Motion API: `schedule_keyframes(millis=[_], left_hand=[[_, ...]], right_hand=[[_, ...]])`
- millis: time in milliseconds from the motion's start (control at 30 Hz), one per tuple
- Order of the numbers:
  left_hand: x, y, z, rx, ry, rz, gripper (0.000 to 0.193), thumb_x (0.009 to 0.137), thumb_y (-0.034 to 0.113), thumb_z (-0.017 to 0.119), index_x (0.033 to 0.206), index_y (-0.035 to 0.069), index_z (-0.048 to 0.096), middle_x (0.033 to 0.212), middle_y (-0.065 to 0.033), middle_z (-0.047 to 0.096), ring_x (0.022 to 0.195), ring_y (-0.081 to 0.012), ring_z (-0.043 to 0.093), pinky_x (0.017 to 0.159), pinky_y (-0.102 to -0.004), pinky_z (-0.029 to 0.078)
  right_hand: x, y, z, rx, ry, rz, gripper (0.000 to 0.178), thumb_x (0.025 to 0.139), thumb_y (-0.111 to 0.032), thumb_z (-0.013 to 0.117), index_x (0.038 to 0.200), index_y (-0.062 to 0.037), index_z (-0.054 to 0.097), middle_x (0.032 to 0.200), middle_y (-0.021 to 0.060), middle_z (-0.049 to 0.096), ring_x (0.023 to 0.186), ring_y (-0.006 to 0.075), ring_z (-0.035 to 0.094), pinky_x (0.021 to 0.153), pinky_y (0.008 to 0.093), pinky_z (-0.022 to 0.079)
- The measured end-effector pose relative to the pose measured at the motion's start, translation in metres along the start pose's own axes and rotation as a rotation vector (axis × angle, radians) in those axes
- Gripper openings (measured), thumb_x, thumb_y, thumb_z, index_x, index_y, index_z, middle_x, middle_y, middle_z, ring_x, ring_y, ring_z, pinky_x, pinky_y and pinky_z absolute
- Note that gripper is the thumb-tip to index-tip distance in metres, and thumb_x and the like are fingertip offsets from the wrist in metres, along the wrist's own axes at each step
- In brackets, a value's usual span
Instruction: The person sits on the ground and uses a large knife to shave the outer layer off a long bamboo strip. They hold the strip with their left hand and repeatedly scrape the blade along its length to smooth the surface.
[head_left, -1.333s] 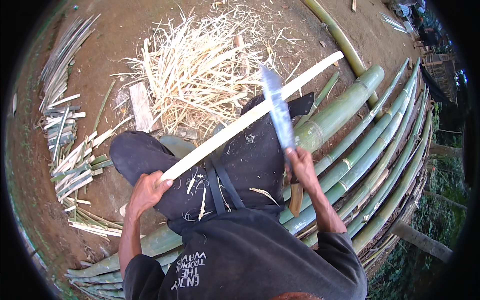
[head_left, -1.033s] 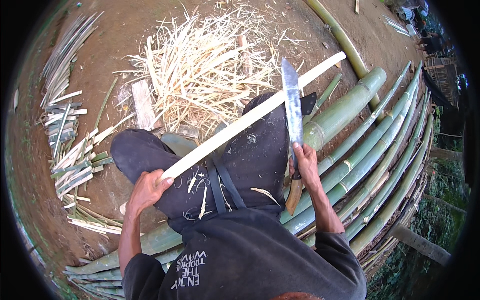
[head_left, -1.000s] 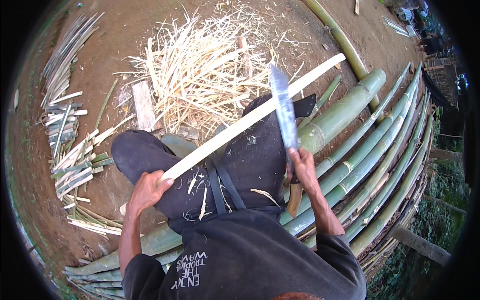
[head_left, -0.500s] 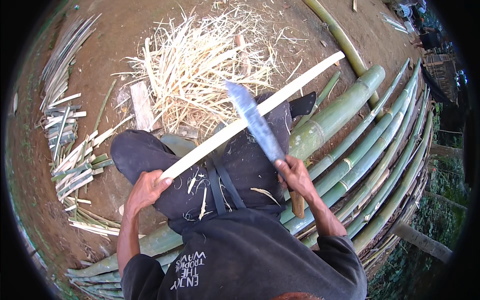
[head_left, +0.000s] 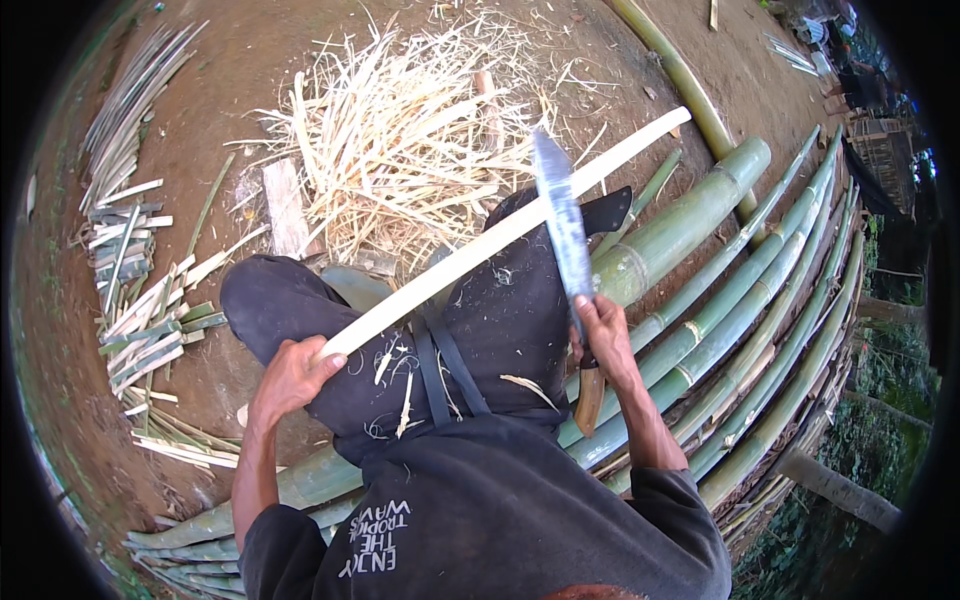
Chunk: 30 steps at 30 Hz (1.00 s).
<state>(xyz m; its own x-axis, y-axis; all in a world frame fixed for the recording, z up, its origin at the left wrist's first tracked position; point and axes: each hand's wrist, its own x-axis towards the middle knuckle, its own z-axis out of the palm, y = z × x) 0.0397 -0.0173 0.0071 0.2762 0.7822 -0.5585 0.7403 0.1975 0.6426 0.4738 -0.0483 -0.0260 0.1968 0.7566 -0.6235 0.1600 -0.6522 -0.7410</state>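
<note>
My left hand (head_left: 298, 377) grips the near end of a long pale bamboo strip (head_left: 440, 281), thumb on top. The strip slants up to the far right across my dark-trousered legs. My right hand (head_left: 604, 338) is closed round a machete (head_left: 563, 215) where blade and handle meet. Its wooden handle (head_left: 590, 400) sticks out below the hand toward me. The broad blade, a little blurred, points away from me and crosses over the strip; whether it touches the strip I cannot tell. Thin curled shavings (head_left: 405, 408) lie on my lap.
A heap of pale shavings (head_left: 390, 140) covers the ground ahead, beside a wooden block (head_left: 286, 210). Split bamboo pieces (head_left: 150, 340) lie in piles on the left. Thick green bamboo poles (head_left: 680, 225) stretch along my right and behind me. A dark sheath-like piece (head_left: 607, 211) sticks out by my right knee.
My right hand has shifted slightly right and away from me. The machete's blade has slid along toward the strip's far end and stands more upright. My left hand and the strip stay almost still.
</note>
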Motion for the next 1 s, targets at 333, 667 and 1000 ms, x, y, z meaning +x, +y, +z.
schedule_keyframes(millis=[333,667,1000], left_hand=[[-0.005,0.002,0.011,0.064,0.105,0.029,0.038,0.087,0.027,0.074,0.075,-0.003,0.054,0.062,-0.0242,0.050,0.054,-0.0396,0.046,0.056,-0.0446,0.039],[-0.010,0.003,0.018,0.116,0.186,0.050,0.038,0.085,0.028,0.075,0.076,-0.002,0.054,0.063,-0.0242,0.055,0.059,-0.0434,0.055,0.055,-0.0448,0.041],[-0.032,-0.010,0.006,0.139,0.240,0.051,0.039,0.084,0.030,0.076,0.075,-0.001,0.055,0.061,-0.0232,0.055,0.058,-0.0442,0.056,0.055,-0.0456,0.042]], right_hand=[[-0.010,-0.006,0.011,-0.139,-0.131,0.043,0.032,0.101,-0.032,0.058,0.093,-0.0003,0.059,0.060,0.0023,0.055,0.047,0.0104,0.052,0.044,0.0275,0.040],[-0.006,-0.026,-0.014,-0.378,-0.367,0.044,0.032,0.100,-0.032,0.059,0.100,0.0005,0.062,0.059,0.0013,0.054,0.045,0.0099,0.050,0.041,0.0283,0.037],[0.063,-0.025,-0.055,0.128,0.150,-0.077,0.032,0.102,-0.033,0.054,0.092,-0.0030,0.053,0.057,0.0018,0.052,0.042,0.0104,0.050,0.038,0.0265,0.042]])
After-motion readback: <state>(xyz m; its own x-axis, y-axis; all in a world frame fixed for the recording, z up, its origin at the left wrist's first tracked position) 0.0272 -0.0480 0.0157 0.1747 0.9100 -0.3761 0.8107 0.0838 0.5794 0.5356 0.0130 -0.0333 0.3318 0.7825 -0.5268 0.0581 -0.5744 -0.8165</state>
